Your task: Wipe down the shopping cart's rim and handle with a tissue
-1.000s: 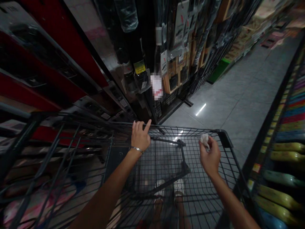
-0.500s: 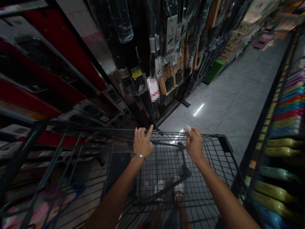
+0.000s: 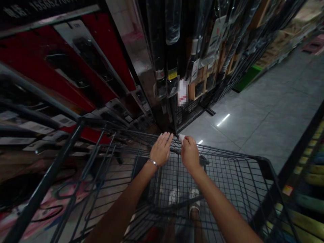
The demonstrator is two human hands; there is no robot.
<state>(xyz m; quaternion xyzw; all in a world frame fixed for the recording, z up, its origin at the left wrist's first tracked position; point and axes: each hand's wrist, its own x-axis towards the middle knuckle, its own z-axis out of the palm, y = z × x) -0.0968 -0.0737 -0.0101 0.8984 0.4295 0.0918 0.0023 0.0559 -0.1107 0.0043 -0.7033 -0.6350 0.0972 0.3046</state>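
A dark wire shopping cart (image 3: 227,175) spreads out below me. My left hand (image 3: 161,148), with a silver bracelet at the wrist, lies near its far rim, fingers stretched out and holding nothing. Just right of it, my right hand (image 3: 189,153) is closed in a pinch. A small crumpled white tissue (image 3: 181,137) sticks out from those fingers. Whether either hand actually presses on the rim is hard to tell.
Packaged goods hang on a red-backed rack (image 3: 106,44) at the left. Ahead, wrapped dark items (image 3: 173,23) and wooden-framed pieces (image 3: 197,89) hang from a black stand. Grey tiled floor (image 3: 243,118) runs right, beside a shelf of coloured bottles (image 3: 308,202).
The view has swung left, so the racks sit farther right. My right hand has come closer to my left, still pinching the tissue. The left hand's fingers have drawn together.
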